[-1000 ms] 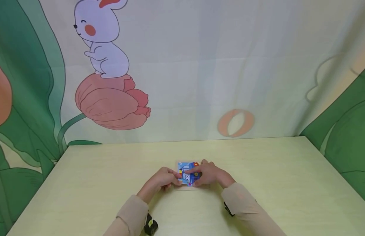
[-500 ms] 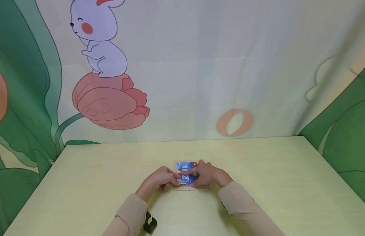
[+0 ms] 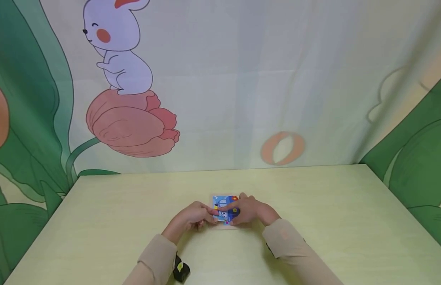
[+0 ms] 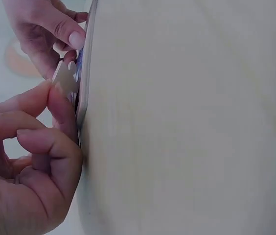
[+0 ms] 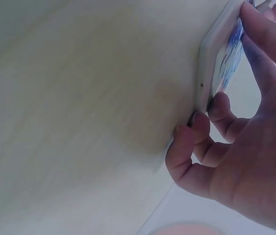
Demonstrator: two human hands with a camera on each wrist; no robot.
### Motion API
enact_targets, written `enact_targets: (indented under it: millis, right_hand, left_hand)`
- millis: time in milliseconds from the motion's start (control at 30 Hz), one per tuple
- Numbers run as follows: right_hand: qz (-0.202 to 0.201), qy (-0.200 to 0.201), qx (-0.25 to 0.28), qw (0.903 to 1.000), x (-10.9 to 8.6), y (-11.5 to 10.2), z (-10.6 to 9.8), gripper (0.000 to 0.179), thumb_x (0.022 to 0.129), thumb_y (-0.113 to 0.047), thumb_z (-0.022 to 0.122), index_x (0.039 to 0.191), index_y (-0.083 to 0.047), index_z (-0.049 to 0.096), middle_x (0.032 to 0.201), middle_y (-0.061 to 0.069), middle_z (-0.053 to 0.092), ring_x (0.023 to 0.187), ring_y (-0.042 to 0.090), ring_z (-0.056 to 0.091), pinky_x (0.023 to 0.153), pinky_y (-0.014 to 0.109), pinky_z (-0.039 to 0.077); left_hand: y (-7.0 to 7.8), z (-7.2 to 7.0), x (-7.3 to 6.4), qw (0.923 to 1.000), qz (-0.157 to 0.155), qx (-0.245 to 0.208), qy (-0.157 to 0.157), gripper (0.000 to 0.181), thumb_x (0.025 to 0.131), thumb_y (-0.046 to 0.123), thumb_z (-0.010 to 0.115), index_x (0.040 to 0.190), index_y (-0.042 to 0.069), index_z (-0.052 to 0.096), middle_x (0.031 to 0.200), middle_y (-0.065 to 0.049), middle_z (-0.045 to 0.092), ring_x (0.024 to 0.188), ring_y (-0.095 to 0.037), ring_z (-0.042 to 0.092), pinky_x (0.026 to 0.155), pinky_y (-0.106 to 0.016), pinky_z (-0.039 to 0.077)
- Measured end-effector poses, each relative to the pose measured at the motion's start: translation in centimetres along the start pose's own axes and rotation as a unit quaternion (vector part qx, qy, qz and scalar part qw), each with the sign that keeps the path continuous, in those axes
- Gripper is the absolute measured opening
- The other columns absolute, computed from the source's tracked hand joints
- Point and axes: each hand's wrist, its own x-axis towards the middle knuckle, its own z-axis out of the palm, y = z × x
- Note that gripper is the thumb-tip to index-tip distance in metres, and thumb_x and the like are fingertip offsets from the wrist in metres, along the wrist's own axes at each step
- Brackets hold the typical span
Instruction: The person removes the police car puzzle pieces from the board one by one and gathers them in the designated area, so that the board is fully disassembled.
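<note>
A small wooden jigsaw puzzle with a blue cartoon car (image 3: 223, 202) lies in its pale tray (image 3: 220, 228) on the table. My left hand (image 3: 195, 214) is at the tray's left side, pinching a jigsaw piece (image 4: 65, 79) between thumb and forefinger. In the left wrist view this piece is tilted up at the edge of the picture, its pale back showing. My right hand (image 3: 249, 208) rests over the puzzle's right part, forefinger and thumb touching the picture. Its other fingertips (image 5: 220, 104) are bent beside the tray's edge, and the hand hides part of the car.
The pale wooden table (image 3: 128, 206) reaches back to a curtain (image 3: 213, 99) printed with a rabbit, a flower and leaves. A black strap with a yellow-green mark (image 3: 181, 270) is at the left cuff.
Both hands stay at the puzzle with only slight shifts. The right forefinger has moved a little left across the picture, closer to the left fingertips. The head view has turned slightly.
</note>
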Motion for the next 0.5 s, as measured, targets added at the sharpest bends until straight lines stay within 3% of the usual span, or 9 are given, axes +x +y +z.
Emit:
enact_targets:
  millis: [100, 300, 500]
  right_hand:
    - [-0.009, -0.001, 0.006, 0.9999, 0.1, -0.3, 0.1, 0.047, 0.077, -0.027, 0.071, 0.122, -0.033, 0.058, 0.094, 0.008, 0.04, 0.085, 0.026, 0.038, 0.069, 0.036, 0.036]
    - [-0.016, 0.001, 0.004, 0.9999, -0.1, -0.4, -0.1, 0.047, 0.077, -0.024, 0.071, 0.122, -0.03, 0.059, 0.093, 0.007, 0.04, 0.084, 0.026, 0.039, 0.068, 0.035, 0.035]
    - [-0.02, 0.002, -0.01, 0.9997, -0.1, -0.3, -0.1, 0.046, 0.078, -0.026, 0.07, 0.123, -0.031, 0.058, 0.097, 0.009, 0.042, 0.085, 0.026, 0.039, 0.069, 0.037, 0.037]
  left_hand:
    - [-0.1, -0.1, -0.2, 1.0, -0.006, -0.005, 0.005, 0.015, 0.078, 0.002, 0.065, 0.093, 0.001, 0.066, 0.056, 0.003, 0.051, 0.042, -0.006, 0.032, 0.041, -0.019, 0.025]
    - [-0.4, -0.2, -1.0, 0.9961, 0.076, 0.039, -0.02, 0.021, 0.075, -0.001, 0.066, 0.096, -0.001, 0.064, 0.053, 0.003, 0.044, 0.042, -0.007, 0.032, 0.041, -0.02, 0.026]
    - [-0.7, -1.5, -1.4, 0.9936, 0.109, 0.026, -0.01, 0.024, 0.077, 0.002, 0.067, 0.1, 0.0, 0.06, 0.065, 0.0, 0.052, 0.047, -0.009, 0.035, 0.045, -0.021, 0.028]
